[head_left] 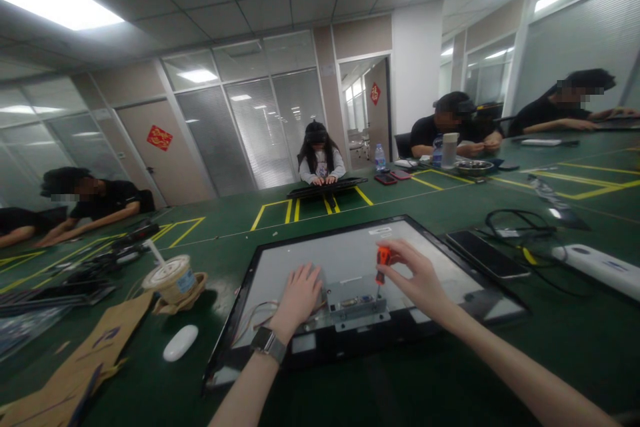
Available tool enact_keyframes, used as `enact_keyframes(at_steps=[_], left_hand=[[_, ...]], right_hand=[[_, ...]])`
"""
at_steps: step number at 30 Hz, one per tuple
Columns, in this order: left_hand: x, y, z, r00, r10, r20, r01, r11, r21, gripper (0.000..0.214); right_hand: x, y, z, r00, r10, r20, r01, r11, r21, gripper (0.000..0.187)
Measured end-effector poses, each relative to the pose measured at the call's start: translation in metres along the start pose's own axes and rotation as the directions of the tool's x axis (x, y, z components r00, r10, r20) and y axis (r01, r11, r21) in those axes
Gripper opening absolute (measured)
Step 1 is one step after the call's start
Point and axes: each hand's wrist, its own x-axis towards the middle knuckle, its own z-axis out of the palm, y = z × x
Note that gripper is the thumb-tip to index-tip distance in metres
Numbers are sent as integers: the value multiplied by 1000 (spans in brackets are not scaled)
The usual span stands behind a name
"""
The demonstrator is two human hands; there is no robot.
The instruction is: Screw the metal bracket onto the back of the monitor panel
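Observation:
A monitor panel (430,260) lies face down on the green table in front of me, its grey metal back up inside a black frame. My left hand (299,293), with a watch on the wrist, rests flat on the panel, fingers stretched out. My right hand (417,277) pinches a small screwdriver with an orange handle (383,259), held upright with its tip down on the metal bracket (357,307) with connector ports near the panel's lower edge. Thin wires (253,317) run out from under my left hand.
A white mouse (180,342), a drink cup with a straw (173,278) and a brown paper bag (80,363) lie to the left. A phone (487,255), black cables (520,227) and a white power strip (597,267) lie to the right. Several people sit around the table.

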Motion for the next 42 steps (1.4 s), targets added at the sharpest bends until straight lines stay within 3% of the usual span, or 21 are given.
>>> enact_keyframes(at_steps=[9,17,25,32,42], left_hand=[[0,0,-1,1000,5,8,-5,1000,-1,45],[1,-1,4,1000,2,-18,-3,1000,-8,44],[2,-2,5,1000,2,-8,-2,1000,-8,44],[1,-1,3,1000,3,-4,-3,1000,-6,44],[1,-2,4,1000,4,-8,-4,1000,-12,45]], right_hand=[[-4,2,-1,996,10,84,-16,998,64,35],[-2,4,2,1000,16,13,-16,999,33,31],[-5,2,0,995,32,95,-38,997,62,37],[-2,0,1,998,12,56,-13,1000,23,32],[-4,0,0,995,29,100,-35,998,52,36]])
